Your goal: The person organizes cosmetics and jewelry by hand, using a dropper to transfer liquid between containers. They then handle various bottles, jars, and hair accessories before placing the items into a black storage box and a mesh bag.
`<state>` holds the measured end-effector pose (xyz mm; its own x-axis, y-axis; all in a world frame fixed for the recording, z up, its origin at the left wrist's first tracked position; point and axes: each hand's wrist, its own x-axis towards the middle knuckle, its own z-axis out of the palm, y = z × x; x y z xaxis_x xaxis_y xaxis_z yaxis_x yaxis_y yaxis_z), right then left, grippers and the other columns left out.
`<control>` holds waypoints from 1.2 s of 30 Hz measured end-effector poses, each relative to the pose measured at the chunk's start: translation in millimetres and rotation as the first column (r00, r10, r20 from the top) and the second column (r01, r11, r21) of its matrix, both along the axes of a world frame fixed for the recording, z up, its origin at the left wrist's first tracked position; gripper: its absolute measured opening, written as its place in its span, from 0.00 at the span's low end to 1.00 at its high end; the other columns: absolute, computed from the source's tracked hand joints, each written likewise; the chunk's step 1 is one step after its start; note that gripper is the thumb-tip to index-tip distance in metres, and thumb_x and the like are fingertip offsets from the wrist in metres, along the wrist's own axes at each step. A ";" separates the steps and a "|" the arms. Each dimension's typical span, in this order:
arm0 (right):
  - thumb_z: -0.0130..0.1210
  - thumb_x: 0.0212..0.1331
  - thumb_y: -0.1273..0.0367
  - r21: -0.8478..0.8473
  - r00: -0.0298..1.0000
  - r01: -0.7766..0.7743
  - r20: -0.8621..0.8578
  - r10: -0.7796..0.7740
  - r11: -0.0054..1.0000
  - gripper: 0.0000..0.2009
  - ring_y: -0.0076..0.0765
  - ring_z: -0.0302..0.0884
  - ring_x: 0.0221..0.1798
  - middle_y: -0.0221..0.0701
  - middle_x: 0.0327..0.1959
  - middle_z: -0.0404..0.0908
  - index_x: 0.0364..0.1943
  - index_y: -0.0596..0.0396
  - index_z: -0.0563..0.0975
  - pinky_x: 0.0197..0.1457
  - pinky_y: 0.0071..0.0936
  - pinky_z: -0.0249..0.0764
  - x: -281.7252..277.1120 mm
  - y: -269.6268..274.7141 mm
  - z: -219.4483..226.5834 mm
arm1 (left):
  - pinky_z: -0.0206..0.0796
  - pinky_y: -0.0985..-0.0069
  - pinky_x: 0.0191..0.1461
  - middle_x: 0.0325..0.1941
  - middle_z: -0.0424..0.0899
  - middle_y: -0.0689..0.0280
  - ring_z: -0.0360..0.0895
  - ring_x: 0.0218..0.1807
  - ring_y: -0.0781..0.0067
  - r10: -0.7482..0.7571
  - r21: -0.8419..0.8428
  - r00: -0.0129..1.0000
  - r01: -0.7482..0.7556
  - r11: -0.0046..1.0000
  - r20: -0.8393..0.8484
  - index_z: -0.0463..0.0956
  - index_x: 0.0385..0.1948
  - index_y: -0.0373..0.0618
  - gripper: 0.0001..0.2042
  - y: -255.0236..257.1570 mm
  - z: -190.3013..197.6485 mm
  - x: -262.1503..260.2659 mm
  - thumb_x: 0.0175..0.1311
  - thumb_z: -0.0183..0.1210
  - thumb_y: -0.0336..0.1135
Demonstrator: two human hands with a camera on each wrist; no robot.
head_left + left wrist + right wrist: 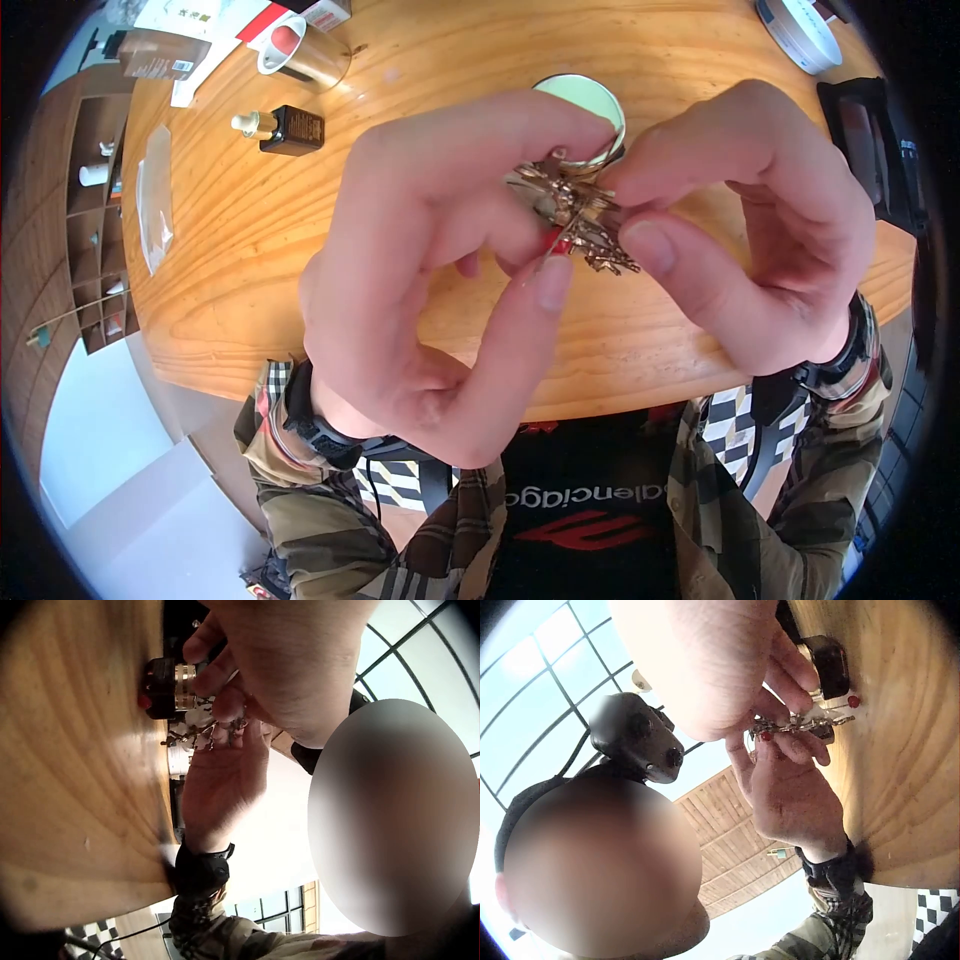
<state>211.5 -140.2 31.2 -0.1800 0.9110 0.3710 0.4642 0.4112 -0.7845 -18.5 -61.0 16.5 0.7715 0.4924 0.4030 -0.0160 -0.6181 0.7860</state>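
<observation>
A small gold-coloured metal ornament [575,205] with branching, twig-like pieces and a red bead is held up over the wooden table [240,300]. My left hand [375,270] pinches its left side between thumb and fingers. On the other side, the thumb and index finger of my right hand [790,220] grip its edge. In the right wrist view, thin metal branches [821,724] stick out past the fingers, and a red bead [853,701] shows near their end. Part of the ornament is hidden by the fingertips.
Behind the hands stands a round container with a pale green top [583,95]. A dark dropper bottle [298,130], a gold-coloured cup [325,62] and a clear plastic wrapper [154,205] are at the left. Far right are a white round tub [800,35] and a black case [865,140].
</observation>
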 end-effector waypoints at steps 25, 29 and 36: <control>0.63 0.59 0.82 0.059 0.955 -0.003 -0.296 0.020 0.998 0.10 0.32 0.84 0.43 0.38 0.41 0.83 0.44 0.67 0.81 0.50 0.27 0.77 -2.3 -2.3 -27.1 | 0.68 0.72 0.56 0.60 0.75 0.43 0.80 0.33 0.78 0.024 0.116 1.000 -0.025 0.993 0.013 0.59 0.61 0.26 0.29 0.6 -4.2 4.0 0.60 0.63 0.18; 0.63 0.58 0.82 0.067 0.963 0.011 -0.270 0.007 0.998 0.10 0.32 0.83 0.43 0.38 0.41 0.82 0.44 0.67 0.80 0.49 0.26 0.77 -5.0 -4.1 -47.5 | 0.69 0.75 0.53 0.61 0.74 0.42 0.80 0.31 0.77 -0.002 0.056 1.000 0.001 0.998 0.017 0.59 0.61 0.26 0.27 -0.7 0.1 1.9 0.60 0.60 0.18; 0.63 0.59 0.82 0.008 0.948 0.006 -0.319 -0.003 1.000 0.10 0.31 0.82 0.42 0.38 0.41 0.82 0.44 0.67 0.80 0.49 0.26 0.76 -5.4 -3.5 -28.1 | 0.70 0.77 0.51 0.63 0.73 0.41 0.80 0.30 0.77 0.007 0.081 1.000 -0.008 0.997 0.010 0.58 0.62 0.26 0.28 -0.4 -3.4 3.1 0.60 0.58 0.16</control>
